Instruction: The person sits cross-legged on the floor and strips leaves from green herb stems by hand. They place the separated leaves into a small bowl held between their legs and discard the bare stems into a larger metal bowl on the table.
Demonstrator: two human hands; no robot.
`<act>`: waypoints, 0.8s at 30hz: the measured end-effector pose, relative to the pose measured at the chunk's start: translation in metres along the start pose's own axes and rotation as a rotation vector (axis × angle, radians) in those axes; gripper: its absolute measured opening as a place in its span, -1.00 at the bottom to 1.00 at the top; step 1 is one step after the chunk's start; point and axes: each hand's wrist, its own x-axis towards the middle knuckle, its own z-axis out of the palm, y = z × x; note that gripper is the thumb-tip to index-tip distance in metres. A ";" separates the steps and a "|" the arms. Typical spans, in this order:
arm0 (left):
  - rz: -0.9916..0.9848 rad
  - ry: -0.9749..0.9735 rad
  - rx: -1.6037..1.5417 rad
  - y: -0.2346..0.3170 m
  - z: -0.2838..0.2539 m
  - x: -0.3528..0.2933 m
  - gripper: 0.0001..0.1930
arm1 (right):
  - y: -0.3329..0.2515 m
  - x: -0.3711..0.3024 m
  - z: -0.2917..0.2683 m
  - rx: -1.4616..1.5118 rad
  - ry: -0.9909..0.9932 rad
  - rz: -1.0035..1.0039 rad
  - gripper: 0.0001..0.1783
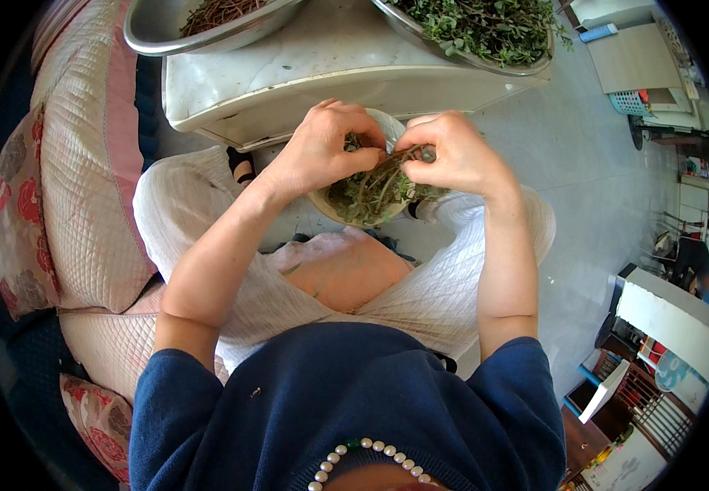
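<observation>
Both hands meet over a round pale bin (321,204) between my knees. Tangled leafy green plants (364,200) fill its top. My left hand (330,143) is closed, thumb and fingertips pinched on a thin brownish plant stem (395,155). Close beside it, my right hand (448,155) pinches the same stem between thumb and forefinger. Small leaves show around the fingertips; the stem's exact ends are lost among the greens below. A clear plastic liner (389,124) shows at the bin's far rim.
Ahead stands a low white marble-topped table (313,61). On it, a left metal basin (154,41) holds reddish-brown stems (219,15), and a right one (526,69) is heaped with green leafy plants (485,29). A quilted sofa (84,188) borders my left; furniture lines the far right.
</observation>
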 end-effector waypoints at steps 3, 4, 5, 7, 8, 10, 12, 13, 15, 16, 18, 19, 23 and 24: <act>0.020 0.007 0.026 -0.004 0.003 0.001 -0.83 | 0.001 0.001 0.003 0.002 0.001 -0.012 -0.71; 0.026 0.007 0.030 -0.004 0.004 0.002 -0.84 | 0.002 0.001 0.004 0.008 0.000 -0.012 -0.71; 0.016 -0.003 0.016 -0.003 0.003 0.003 -0.84 | 0.002 0.001 0.004 0.015 -0.001 -0.012 -0.71; -0.008 -0.020 -0.011 0.001 0.000 0.004 -0.86 | 0.002 0.001 0.002 0.030 -0.007 -0.033 -0.72; -0.042 -0.020 -0.094 0.001 0.001 0.004 -0.87 | 0.001 0.001 0.002 0.038 -0.010 -0.043 -0.72; -0.107 -0.020 -0.260 0.002 0.002 0.004 -0.88 | 0.000 0.000 0.000 0.178 -0.032 -0.007 -0.72; -0.184 -0.018 -0.394 0.003 0.003 0.005 -0.89 | 0.000 -0.001 -0.001 0.280 -0.022 -0.006 -0.74; -0.222 -0.018 -0.461 0.004 0.003 0.005 -0.90 | -0.001 -0.001 -0.002 0.313 -0.001 -0.023 -0.77; -0.259 -0.015 -0.535 0.004 0.004 0.005 -0.91 | -0.002 -0.001 -0.004 0.337 0.002 -0.024 -0.77; -0.278 -0.014 -0.573 0.004 0.004 0.006 -0.92 | -0.003 0.000 -0.008 0.328 -0.015 -0.008 -0.75; -0.298 0.074 -0.639 0.005 0.001 0.006 -0.92 | -0.003 0.000 -0.012 0.324 -0.038 0.025 -0.74; -0.307 0.118 -0.671 0.007 -0.002 0.006 -0.92 | -0.002 0.000 -0.012 0.329 -0.044 0.042 -0.74; -0.073 0.467 -0.297 0.009 -0.044 0.014 -0.83 | 0.010 -0.004 -0.011 0.485 0.016 0.113 -0.73; 0.028 0.565 -0.111 0.006 -0.061 0.017 -0.80 | 0.011 -0.006 -0.012 0.518 0.035 0.117 -0.72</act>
